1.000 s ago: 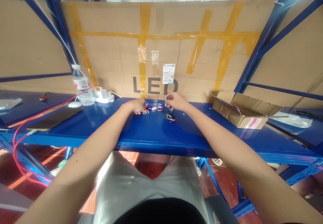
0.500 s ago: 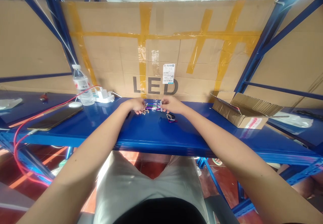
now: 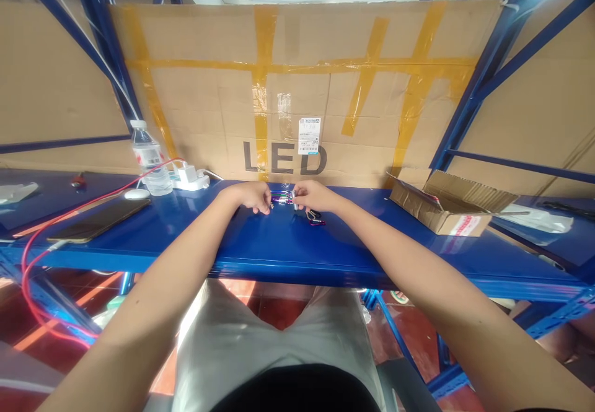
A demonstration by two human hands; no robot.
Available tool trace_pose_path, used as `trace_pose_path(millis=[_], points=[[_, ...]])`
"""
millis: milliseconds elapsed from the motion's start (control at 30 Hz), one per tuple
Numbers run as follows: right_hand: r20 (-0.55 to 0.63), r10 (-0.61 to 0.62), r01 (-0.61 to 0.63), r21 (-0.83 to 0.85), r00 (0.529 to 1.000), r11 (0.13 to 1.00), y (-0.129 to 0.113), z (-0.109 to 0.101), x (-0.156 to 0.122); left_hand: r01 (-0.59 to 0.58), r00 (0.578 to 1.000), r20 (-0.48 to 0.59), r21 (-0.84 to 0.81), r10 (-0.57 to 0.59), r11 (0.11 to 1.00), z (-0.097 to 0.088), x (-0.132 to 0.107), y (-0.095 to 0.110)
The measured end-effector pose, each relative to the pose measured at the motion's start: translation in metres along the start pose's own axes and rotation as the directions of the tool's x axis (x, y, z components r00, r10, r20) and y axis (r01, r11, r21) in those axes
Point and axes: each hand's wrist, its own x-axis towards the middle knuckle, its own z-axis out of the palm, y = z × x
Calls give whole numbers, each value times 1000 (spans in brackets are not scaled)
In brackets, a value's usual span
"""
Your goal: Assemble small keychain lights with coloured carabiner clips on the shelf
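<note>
On the blue tabletop lies a small group of shiny purple and green pieces, with glints like clear plastic around them. My left hand is closed at their left side, fingers curled down. Tiny gold-coloured bits show by its fingertips; what it pinches is too small to make out. On the other side, my right hand pinches a small silvery piece standing upright. Just below that hand rest small carabiner-like clips, one of them purplish red.
An open cardboard box sits at right. On the left are a water bottle, a white charger block, a phone on a red cable, and a white oval object. A tall cardboard sheet closes off the back.
My left hand has shifted slightly right, toward the purple and green pieces, and now covers most of the gold bits. The right hand still pinches the silvery piece.
</note>
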Motion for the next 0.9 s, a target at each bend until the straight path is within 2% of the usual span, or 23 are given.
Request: trace_pose_path(millis=[300, 433, 600, 900], points=[[53, 35, -36, 8, 998, 999, -16, 2, -9, -6, 1000, -10, -24, 5, 1000, 2, 3, -1], [55, 29, -30, 20, 998, 999, -17, 3, -10, 18, 1000, -4, -6, -18, 1000, 1, -1, 1], [57, 21, -23, 29, 998, 999, -16, 3, -10, -6, 1000, -17, -20, 6, 1000, 4, -2, 3], [97, -43, 40, 34, 994, 999, -7, 0, -5, -107, 988, -125, -142, 90, 984, 6, -3, 9]])
